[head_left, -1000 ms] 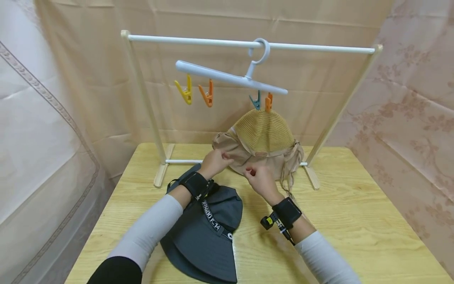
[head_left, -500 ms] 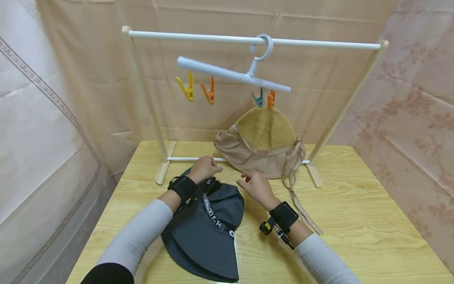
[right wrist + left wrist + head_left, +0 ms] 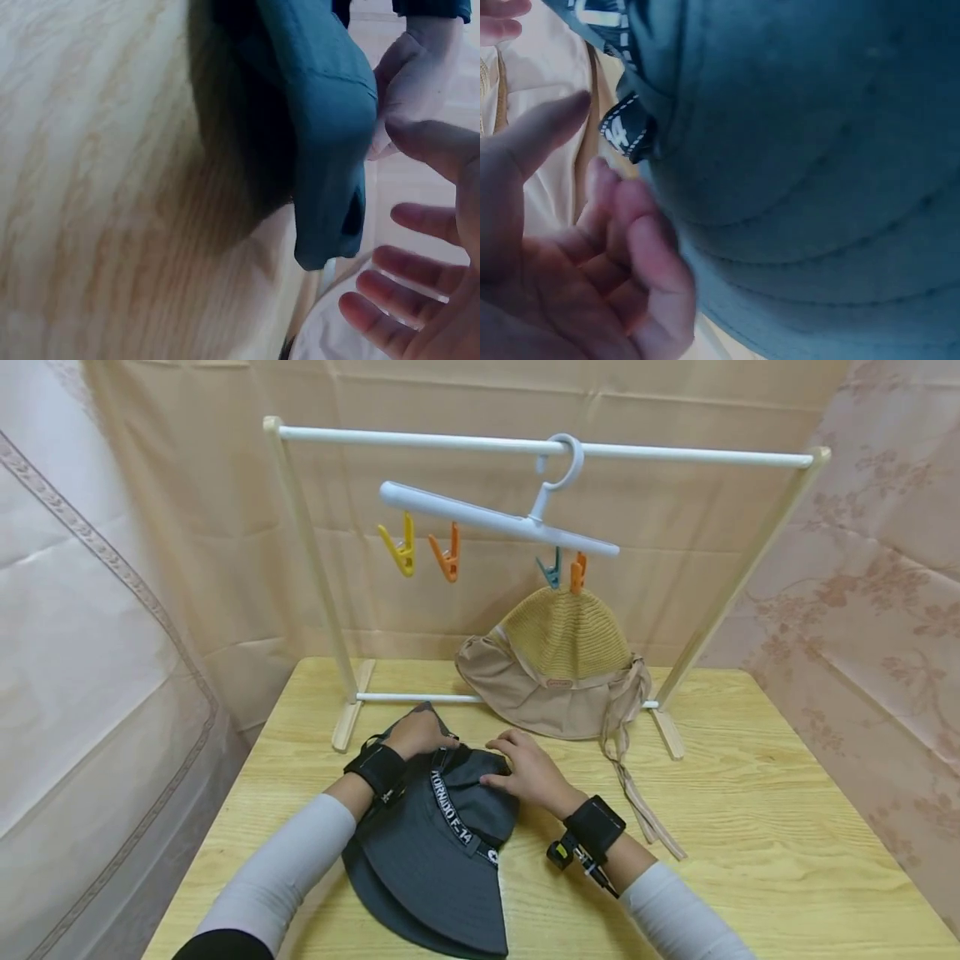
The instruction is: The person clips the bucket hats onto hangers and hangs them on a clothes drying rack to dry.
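Note:
A dark grey bucket hat [image 3: 442, 847] with a lettered black strap lies on the wooden table [image 3: 750, 827]. My left hand [image 3: 422, 739] rests on the hat's far edge with loosely bent fingers [image 3: 641, 247] touching the fabric [image 3: 817, 150], thumb apart. My right hand [image 3: 517, 767] lies on the hat's top right, fingers [image 3: 405, 270] spread beside the grey cloth [image 3: 322, 112]. Behind them, an orange clip [image 3: 576, 574] holds a tan hat [image 3: 562, 664] with a knitted crown.
A white hanger [image 3: 495, 518] with yellow, orange and teal clips hangs tilted on the rack's top rail [image 3: 450, 440]. The rack's feet and lower bar [image 3: 412, 697] stand at the table's back. The tan hat's ties [image 3: 637, 793] trail onto the table. Beige curtains surround.
Both hands have let go of the tan hat and come down and back onto the grey hat. The tan hat now hangs free from its clip.

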Demonstrator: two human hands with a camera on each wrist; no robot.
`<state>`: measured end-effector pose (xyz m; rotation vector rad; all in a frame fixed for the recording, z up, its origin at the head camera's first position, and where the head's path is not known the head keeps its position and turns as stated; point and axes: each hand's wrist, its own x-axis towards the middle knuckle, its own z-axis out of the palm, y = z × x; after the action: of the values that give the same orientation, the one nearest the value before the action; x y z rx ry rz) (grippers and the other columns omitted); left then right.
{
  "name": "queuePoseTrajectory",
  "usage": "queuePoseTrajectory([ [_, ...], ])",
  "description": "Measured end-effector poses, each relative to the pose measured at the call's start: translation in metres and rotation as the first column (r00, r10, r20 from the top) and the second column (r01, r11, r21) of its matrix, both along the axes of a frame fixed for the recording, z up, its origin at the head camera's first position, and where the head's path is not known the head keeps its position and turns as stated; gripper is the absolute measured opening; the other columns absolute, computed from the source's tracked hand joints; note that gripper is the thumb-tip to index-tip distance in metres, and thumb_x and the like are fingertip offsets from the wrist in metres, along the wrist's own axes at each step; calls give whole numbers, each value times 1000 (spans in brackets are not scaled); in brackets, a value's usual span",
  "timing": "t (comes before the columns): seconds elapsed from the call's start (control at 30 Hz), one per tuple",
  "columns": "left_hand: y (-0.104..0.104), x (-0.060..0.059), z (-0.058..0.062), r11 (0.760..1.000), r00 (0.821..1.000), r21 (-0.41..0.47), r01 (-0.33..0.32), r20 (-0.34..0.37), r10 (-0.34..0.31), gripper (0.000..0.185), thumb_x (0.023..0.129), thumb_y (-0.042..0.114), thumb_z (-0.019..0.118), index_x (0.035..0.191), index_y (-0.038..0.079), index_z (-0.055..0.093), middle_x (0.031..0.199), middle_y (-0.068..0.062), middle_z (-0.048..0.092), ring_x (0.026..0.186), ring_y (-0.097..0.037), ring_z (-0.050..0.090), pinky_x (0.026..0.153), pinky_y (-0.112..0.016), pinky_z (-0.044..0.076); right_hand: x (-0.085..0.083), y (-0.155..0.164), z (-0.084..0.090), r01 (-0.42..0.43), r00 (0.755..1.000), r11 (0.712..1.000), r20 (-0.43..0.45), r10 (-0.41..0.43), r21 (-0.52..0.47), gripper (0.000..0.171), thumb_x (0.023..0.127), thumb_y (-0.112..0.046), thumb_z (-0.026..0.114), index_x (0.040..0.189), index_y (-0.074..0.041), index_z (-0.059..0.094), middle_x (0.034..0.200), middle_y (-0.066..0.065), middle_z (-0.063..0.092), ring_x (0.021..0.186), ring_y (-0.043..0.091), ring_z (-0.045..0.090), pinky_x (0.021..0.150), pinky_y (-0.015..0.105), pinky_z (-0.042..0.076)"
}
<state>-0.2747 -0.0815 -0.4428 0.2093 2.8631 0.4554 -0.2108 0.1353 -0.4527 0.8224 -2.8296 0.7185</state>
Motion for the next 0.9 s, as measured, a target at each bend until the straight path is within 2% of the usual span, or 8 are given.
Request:
queuePoseTrajectory([
  [0.13,-1,0,-4,1000,996,-15,12,84,-10,48,83,50,71,56,14,55,56,2,48,56,-16,51,54,-27,38,2,-2,-2,-38,999,998,23,37,45,53,81,-38,78,123,-9,65,118,8,57,108,25,55,90,43,49],
  [0.37,-5,-1,-7,998,995,-16,54,88,-52,45,82,48,74,63,11,58,61,0,52,58,-16,53,54,-26,39,4,-3,-4,-101,995,990,38,97,96,54,79,-43,78,120,-9,67,116,8,59,105,24,55,89,40,49],
  [0.57,-7,-3,-6,998,988,-5,67,143,-66,45,81,45,76,59,13,53,55,2,46,51,-13,47,50,-24,36,4,-3,-9,-134,991,978,47,128,162,60,76,-48,80,121,-10,67,118,7,58,105,23,54,89,39,49],
  [0.63,-7,-4,-7,997,985,-6,77,153,-75,44,81,45,76,61,12,55,58,1,47,54,-14,47,51,-25,36,5,-3,-10,-137,990,972,51,130,191,62,76,-49,79,121,-9,66,119,7,58,105,23,54,89,38,49],
  [0.73,-7,-5,-10,994,983,-22,106,151,-102,41,81,45,75,70,7,63,68,-2,52,63,-16,51,57,-27,39,6,-5,-12,-151,988,959,8,153,239,61,76,-48,80,121,-9,66,119,7,58,108,24,54,92,39,48],
  [0.83,-6,-5,-13,992,982,-32,122,147,-116,44,82,44,75,87,1,68,82,-7,61,73,-20,54,67,-32,45,7,-7,-12,-191,976,944,-48,211,269,59,75,-43,81,120,-7,66,120,10,59,110,26,55,94,41,48],
  [0.9,-6,-5,-15,993,982,-30,118,149,-112,48,83,44,75,96,-2,69,92,-10,66,78,-21,56,73,-35,48,8,-8,-12,-212,970,934,-56,238,288,58,77,-40,81,122,-8,65,122,10,59,112,25,55,95,40,47],
])
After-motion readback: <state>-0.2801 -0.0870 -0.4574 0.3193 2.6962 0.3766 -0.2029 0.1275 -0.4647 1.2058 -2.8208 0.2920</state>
